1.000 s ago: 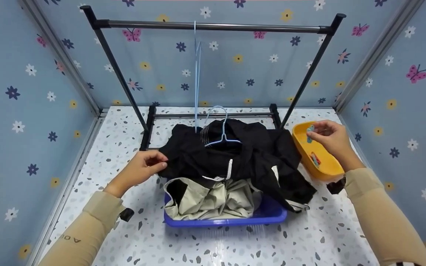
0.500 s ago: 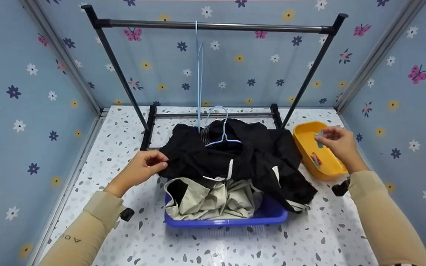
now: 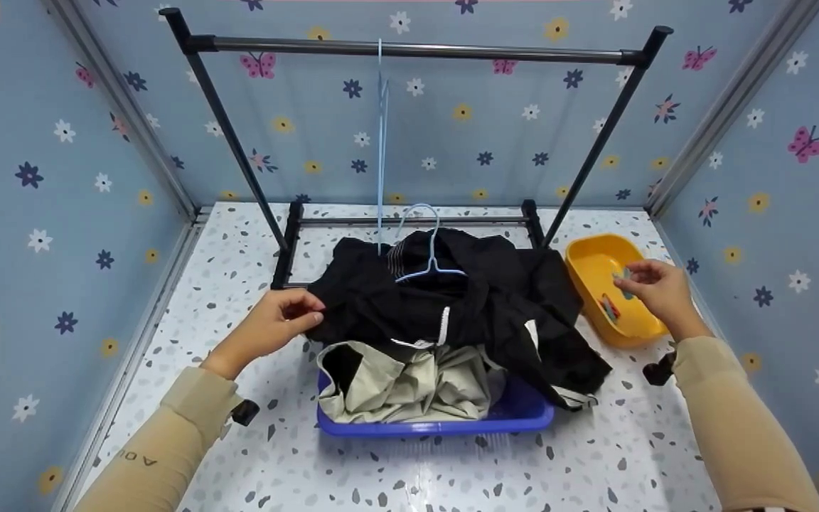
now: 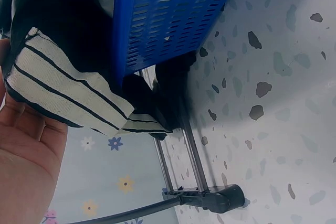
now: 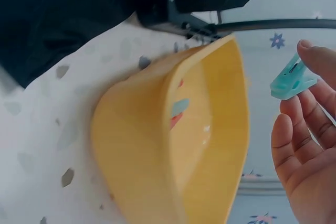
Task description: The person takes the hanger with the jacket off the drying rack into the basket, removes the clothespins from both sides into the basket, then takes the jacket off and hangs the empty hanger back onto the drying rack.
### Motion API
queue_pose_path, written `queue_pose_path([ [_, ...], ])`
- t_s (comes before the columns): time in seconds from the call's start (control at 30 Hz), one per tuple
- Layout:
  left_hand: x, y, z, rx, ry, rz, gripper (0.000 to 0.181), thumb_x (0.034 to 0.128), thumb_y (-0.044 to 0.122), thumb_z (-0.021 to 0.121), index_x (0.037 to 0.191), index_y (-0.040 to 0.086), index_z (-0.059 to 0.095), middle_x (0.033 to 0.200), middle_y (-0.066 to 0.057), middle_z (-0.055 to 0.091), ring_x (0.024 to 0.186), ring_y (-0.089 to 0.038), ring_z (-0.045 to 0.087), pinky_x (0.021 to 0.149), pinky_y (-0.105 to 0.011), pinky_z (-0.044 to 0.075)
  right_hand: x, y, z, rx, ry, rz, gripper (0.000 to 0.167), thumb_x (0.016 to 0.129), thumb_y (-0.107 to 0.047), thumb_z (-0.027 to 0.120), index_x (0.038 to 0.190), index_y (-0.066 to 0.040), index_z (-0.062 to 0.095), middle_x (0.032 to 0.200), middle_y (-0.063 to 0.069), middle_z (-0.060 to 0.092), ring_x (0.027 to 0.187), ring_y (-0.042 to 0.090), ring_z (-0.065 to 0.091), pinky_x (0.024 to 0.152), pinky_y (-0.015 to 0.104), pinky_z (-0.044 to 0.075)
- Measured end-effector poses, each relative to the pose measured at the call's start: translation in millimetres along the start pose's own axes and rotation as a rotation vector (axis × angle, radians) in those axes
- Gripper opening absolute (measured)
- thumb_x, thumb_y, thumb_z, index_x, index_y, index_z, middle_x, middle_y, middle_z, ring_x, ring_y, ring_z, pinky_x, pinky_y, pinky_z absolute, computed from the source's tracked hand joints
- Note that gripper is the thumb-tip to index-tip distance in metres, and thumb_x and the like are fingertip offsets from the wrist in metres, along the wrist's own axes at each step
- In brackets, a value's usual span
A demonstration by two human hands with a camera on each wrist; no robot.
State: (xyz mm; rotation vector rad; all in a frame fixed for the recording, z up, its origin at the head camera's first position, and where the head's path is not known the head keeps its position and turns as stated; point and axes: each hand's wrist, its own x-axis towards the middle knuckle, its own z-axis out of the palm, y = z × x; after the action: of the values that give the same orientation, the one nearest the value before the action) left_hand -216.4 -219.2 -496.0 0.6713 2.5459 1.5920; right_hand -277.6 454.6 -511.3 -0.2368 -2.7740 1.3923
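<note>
My left hand (image 3: 267, 328) pinches the left edge of a black garment (image 3: 367, 299) between thumb and fingers; in the left wrist view a white striped band (image 4: 68, 87) of it lies at the fingers. A light blue hanger (image 3: 432, 270) sits in the garment's neck opening. Over the yellow tray (image 3: 648, 333), my right hand (image 3: 665, 293) pinches a teal clothespin (image 5: 294, 80) between thumb and finger. Red and teal clothespins (image 3: 609, 307) lie inside the tray. Beneath the black garment, a beige garment (image 3: 409, 387) fills part of a blue basket (image 3: 438, 427).
Behind the clothes stands a black rack (image 3: 409, 50), with another light blue hanger (image 3: 382, 142) hanging edge-on from its bar. Flower-patterned walls (image 3: 424, 128) enclose the speckled surface (image 3: 239, 462) on three sides.
My right hand has shifted right and a little toward the front over the yellow tray, with the teal clothespin still pinched. My left hand stays at the black garment's edge.
</note>
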Motion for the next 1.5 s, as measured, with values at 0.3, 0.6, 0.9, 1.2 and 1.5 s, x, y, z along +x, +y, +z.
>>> queue_pose_path([
  [0.3, 0.9, -0.3, 0.1, 0.004, 0.000, -0.009, 0.007, 0.1027, 0.005, 0.073, 0.105, 0.001, 0.078, 0.099, -0.013, 0.074, 0.083, -0.009, 0.063, 0.076, -0.022, 0.054, 0.2, 20, 1, -0.059, -0.040, 0.070, 0.062, 0.098, -0.043, 0.082, 0.137, 0.003, 0.062, 0.108, 0.002, 0.063, 0.092, 0.011, 0.059, 0.078, 0.011, 0.055],
  [0.6, 1.0, 0.4, 0.8, -0.017, -0.002, -0.026, 0.007, 0.1031, 0.005, 0.072, 0.105, 0.001, 0.077, 0.098, -0.009, 0.073, 0.082, -0.011, 0.063, 0.075, -0.022, 0.054, -0.1, 34, 6, -0.081, -0.056, 0.077, 0.051, 0.100, -0.030, 0.082, 0.132, 0.005, 0.062, 0.107, 0.004, 0.063, 0.086, 0.009, 0.059, 0.075, 0.017, 0.057],
  [0.9, 1.0, -1.0, 1.4, -0.022, -0.003, -0.023, 0.007, 0.1028, 0.004, 0.072, 0.105, 0.000, 0.077, 0.098, -0.014, 0.073, 0.081, -0.009, 0.064, 0.074, -0.022, 0.054, 2.7, 39, 8, -0.098, -0.063, 0.064, 0.052, 0.099, -0.028, 0.083, 0.130, 0.008, 0.062, 0.104, 0.005, 0.064, 0.083, 0.008, 0.058, 0.071, 0.017, 0.055],
  [1.2, 1.0, 0.5, 0.7, -0.023, -0.008, -0.016, 0.007, 0.1029, 0.005, 0.072, 0.105, 0.000, 0.077, 0.099, -0.014, 0.073, 0.082, -0.010, 0.063, 0.075, -0.022, 0.054, -0.5, 44, 10, -0.136, -0.067, 0.079, 0.053, 0.099, -0.029, 0.082, 0.131, 0.009, 0.063, 0.112, 0.011, 0.065, 0.089, 0.014, 0.058, 0.071, 0.018, 0.054],
  [1.5, 0.7, -0.8, 0.4, -0.023, -0.004, -0.011, 0.008, 0.1026, 0.004, 0.072, 0.106, 0.000, 0.078, 0.099, -0.014, 0.073, 0.082, -0.009, 0.063, 0.075, -0.021, 0.054, -0.6, 46, 9, -0.157, -0.083, 0.089, 0.054, 0.100, -0.031, 0.081, 0.133, 0.009, 0.064, 0.116, 0.017, 0.065, 0.090, 0.018, 0.058, 0.070, 0.019, 0.054],
])
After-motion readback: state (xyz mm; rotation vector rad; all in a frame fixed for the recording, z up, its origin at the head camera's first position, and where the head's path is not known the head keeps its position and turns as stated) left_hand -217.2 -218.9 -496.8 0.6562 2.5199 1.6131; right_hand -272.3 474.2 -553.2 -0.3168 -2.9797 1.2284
